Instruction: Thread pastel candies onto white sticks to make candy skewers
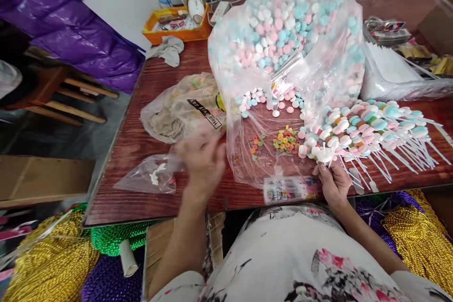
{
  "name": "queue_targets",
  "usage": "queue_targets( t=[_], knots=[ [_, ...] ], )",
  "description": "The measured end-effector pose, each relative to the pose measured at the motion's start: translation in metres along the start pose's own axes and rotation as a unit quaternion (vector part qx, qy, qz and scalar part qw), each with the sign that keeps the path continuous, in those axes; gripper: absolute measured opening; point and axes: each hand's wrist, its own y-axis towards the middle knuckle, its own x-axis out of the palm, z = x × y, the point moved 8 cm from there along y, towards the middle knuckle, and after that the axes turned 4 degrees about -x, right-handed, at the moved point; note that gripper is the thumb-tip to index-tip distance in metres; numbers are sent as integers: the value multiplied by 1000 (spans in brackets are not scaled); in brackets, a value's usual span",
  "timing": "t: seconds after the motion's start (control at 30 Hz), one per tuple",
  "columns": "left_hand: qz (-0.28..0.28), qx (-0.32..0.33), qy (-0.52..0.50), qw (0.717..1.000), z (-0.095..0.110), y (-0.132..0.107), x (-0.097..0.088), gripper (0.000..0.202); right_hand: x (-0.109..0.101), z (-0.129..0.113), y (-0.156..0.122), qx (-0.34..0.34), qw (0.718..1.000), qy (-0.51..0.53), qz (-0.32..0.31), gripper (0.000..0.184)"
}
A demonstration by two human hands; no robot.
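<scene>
Two hands (203,160), one stick (324,153), two candy bags (283,52).

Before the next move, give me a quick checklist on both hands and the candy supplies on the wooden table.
1. Right hand holds white plastic stick upright: ok.
2. White candy piece seated on that stick: ok.
3. Left hand steady over the small clear plastic bag: cannot tell, blurred.
4. Large clear bag of pink, blue and white candies open, pieces spilled within reach: ok.
5. Small coloured ring candies available on the plastic sheet: ok.
6. Pile of finished candy sticks fully on the table, stick ends near its front edge: ok.
</scene>
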Motion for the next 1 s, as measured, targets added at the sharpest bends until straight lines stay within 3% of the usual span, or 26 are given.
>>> queue_targets(
  t=[0.07,0.13,0.2,0.27,0.4,0.53,0.7,0.9,1.0],
  knots=[
    [-101,61,-52,992,51,-18,27,31,-1,-1,1,-8,1000,17,7,14],
    [-155,91,-104,978,93,-23,46,28,1,-6,2,-21,1000,10,-1,15],
    [-190,105,-119,969,123,-15,61,31,3,-11,5,-31,999,-10,-10,18],
    [-218,99,-106,965,138,0,76,33,2,-16,6,-34,999,-19,-8,20],
    [-250,78,-120,958,141,17,97,30,4,-18,9,-35,999,-10,-25,20],
    [-245,61,-145,957,128,13,106,29,12,-16,9,-37,996,-27,-74,19],
    [-241,37,-168,955,113,2,103,27,26,-16,8,-59,986,-84,-128,17],
    [-190,55,-208,958,115,-15,99,20,25,-15,9,-63,987,-92,-113,19],
    [-182,61,-269,944,118,-18,97,22,25,-15,8,-67,986,-102,-114,20]
  ],
)
